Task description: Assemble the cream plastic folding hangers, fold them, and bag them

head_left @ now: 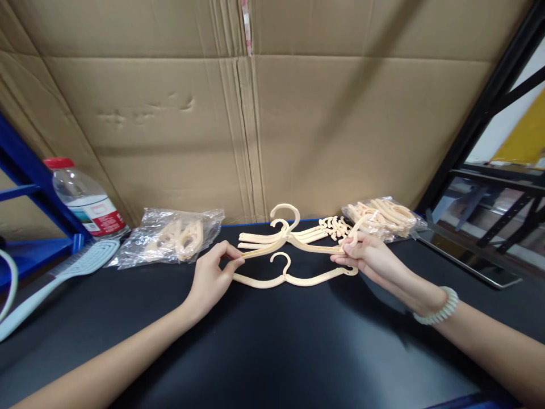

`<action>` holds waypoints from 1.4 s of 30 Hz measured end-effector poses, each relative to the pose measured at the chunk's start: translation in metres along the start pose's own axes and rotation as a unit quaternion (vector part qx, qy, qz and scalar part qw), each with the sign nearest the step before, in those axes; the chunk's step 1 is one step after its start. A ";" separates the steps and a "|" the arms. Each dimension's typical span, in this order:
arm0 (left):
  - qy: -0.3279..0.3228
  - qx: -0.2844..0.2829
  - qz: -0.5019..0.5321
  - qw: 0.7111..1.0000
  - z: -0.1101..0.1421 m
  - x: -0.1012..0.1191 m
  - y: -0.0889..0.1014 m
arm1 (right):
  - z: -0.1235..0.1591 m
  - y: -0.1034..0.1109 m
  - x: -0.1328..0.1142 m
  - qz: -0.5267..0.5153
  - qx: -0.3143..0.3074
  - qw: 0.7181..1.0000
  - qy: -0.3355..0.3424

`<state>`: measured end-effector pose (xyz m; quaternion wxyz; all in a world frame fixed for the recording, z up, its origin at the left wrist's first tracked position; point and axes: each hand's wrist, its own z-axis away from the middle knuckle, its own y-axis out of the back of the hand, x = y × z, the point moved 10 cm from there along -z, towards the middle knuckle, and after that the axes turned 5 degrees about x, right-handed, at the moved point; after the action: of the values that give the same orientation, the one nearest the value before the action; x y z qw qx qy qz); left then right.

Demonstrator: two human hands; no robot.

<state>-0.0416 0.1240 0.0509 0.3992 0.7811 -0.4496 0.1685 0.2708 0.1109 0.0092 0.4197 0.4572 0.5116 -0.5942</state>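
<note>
I'm watching the left hand point(216, 277) pinching one end of a cream hanger point(317, 248) while the right hand point(369, 257) is gripping the other; set apart like this, they are probably steadying it from both sides. It is stretching between them over the middle of the worktop point(272, 346). A second hanger point(313, 280) is lying on the near side. Loose bars point(255, 241) and small curved pieces point(335, 227) are resting beyond, between the left bag point(170, 240) and the right bag point(385, 217), seemingly for easy reach.

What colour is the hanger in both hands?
The held hanger is pale cream, in the head view.
</note>
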 end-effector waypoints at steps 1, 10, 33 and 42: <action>0.001 -0.001 -0.004 1.000 0.000 0.001 0.000 | 0.000 0.001 0.000 0.004 0.008 1.000 0.004; -0.052 -0.035 -0.063 0.996 0.003 0.022 -0.007 | -0.003 0.006 0.001 -0.019 0.010 1.000 0.014; -0.217 -0.157 -0.366 0.891 0.005 0.072 0.001 | -0.011 0.014 -0.028 0.026 -0.074 0.996 0.045; -0.254 -0.254 -0.351 0.865 0.012 0.075 -0.005 | -0.006 0.023 -0.057 0.332 -0.141 0.924 0.130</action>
<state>0.0019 0.0733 0.0877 0.4881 0.7749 -0.2587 -0.3071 0.3072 0.1160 0.0593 0.5831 0.6095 0.4595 -0.2781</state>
